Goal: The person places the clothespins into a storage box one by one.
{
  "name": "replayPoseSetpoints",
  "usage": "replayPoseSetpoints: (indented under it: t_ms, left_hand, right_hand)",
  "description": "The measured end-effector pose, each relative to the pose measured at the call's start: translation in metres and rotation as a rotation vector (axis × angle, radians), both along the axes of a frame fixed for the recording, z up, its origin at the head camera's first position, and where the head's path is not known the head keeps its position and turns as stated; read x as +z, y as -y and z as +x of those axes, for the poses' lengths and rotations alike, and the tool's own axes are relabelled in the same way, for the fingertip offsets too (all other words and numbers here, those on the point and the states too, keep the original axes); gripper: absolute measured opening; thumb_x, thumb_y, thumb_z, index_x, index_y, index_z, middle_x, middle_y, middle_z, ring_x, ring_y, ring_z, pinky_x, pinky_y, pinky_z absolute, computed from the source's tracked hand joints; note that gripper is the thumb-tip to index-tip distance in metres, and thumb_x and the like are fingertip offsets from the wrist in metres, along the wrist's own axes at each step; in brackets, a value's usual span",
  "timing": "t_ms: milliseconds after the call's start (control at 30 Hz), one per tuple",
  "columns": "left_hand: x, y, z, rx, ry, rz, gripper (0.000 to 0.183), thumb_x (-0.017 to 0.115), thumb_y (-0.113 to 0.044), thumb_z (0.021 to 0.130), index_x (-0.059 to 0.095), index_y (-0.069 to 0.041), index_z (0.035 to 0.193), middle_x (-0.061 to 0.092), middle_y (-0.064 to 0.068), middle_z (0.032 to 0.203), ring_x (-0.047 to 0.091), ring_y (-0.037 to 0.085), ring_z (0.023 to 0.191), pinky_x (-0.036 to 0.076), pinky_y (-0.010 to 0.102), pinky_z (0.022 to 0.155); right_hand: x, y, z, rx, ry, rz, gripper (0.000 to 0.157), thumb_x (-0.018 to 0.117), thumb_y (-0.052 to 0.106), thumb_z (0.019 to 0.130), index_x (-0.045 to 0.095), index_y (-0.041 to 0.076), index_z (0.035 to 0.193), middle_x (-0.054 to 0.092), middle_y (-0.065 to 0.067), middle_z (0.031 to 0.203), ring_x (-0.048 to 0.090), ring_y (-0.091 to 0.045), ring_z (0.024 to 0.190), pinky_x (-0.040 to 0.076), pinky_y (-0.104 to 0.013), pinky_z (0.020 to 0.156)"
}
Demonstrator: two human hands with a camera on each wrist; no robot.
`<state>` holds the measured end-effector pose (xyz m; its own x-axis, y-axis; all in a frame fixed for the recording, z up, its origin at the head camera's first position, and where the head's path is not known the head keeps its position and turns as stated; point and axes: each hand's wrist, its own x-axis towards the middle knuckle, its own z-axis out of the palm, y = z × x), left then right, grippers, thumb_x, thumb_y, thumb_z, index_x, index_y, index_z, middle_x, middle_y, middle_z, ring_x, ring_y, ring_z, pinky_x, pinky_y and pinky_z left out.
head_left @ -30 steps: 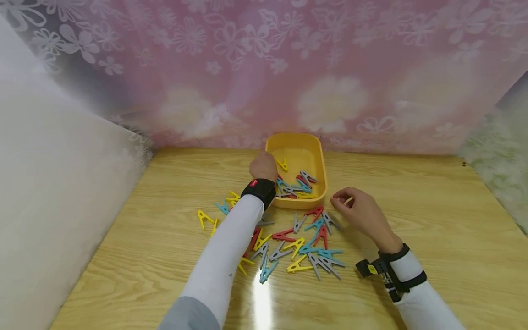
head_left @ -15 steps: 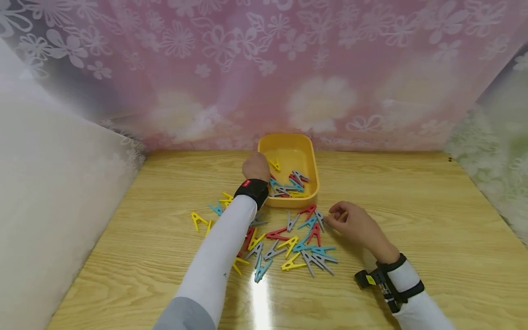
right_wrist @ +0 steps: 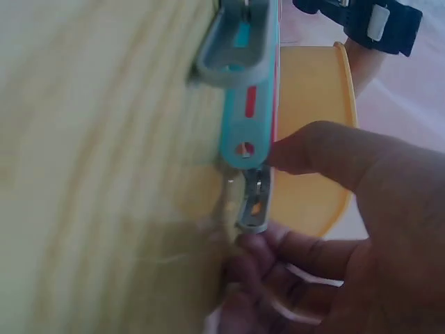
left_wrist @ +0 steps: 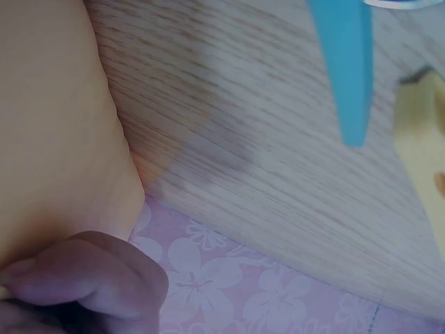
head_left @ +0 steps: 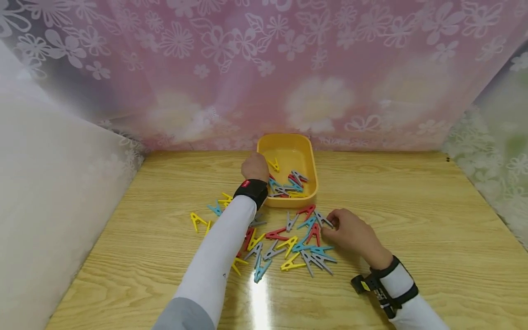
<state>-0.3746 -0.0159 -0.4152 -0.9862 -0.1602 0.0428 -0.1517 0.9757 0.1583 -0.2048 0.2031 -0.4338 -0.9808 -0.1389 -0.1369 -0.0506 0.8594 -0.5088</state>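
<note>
My left hand [head_left: 254, 166] grips the left rim of the yellow plastic bin [head_left: 312, 172]; the left wrist view shows its curled fingers [left_wrist: 104, 278] against the bin's wall [left_wrist: 55, 125]. Beside the bin's front right corner, my right hand [head_left: 354, 233] reaches down to a grey clothespin [head_left: 323, 219] at the edge of the pile. In the right wrist view the thumb [right_wrist: 306, 149] and bent fingers [right_wrist: 278, 257] stand apart on either side of this grey clothespin [right_wrist: 254, 202], fingertips right at its end. A blue clothespin [right_wrist: 247, 129] overlaps the thumb side.
Several red, yellow, blue and grey clothespins lie loose in front of the bin, among them a yellow one [head_left: 198, 221] at far left. More, such as a grey one [head_left: 299, 175], lie inside the bin. A floral cloth [head_left: 247, 82] hangs behind the wooden table [head_left: 392, 183].
My right hand has moved left and toward me, down from beside the bin to the grey clothespin. My left hand stays on the bin's rim; the head view has shifted slightly.
</note>
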Motion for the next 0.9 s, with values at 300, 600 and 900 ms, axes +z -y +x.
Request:
replayPoseSetpoints:
  t_ms: [300,600,900]
  left_hand:
    - [0.0,0.0,0.001,0.001,-0.008,-0.007,0.026,0.043,-0.02,0.103,0.059,-0.003,0.113,0.068,0.008,0.091,0.067,0.02,0.08,0.055,0.032,0.064]
    - [-0.001,0.001,0.0,0.008,-0.002,-0.014,0.026,0.042,-0.02,0.103,0.058,-0.003,0.115,0.068,0.008,0.092,0.067,0.02,0.081,0.054,0.032,0.064]
    - [-0.001,-0.001,-0.001,0.02,-0.01,0.011,0.025,0.042,-0.02,0.103,0.059,-0.004,0.114,0.069,0.007,0.092,0.067,0.019,0.081,0.054,0.032,0.063]
  right_hand:
    - [0.006,0.007,0.003,-0.037,0.003,0.118,0.031,0.07,0.03,0.082,0.061,0.002,0.091,0.05,-0.005,0.08,0.047,-0.019,0.067,0.037,-0.031,0.053]
    - [0.008,-0.004,0.006,-0.015,-0.073,0.038,0.028,0.067,0.025,0.086,0.067,-0.001,0.097,0.06,-0.01,0.09,0.055,-0.021,0.074,0.046,-0.037,0.061]
    - [0.033,-0.019,-0.001,-0.073,-0.262,0.01,0.042,0.062,0.026,0.093,0.06,-0.007,0.118,0.056,-0.022,0.107,0.06,-0.028,0.081,0.049,-0.036,0.057]
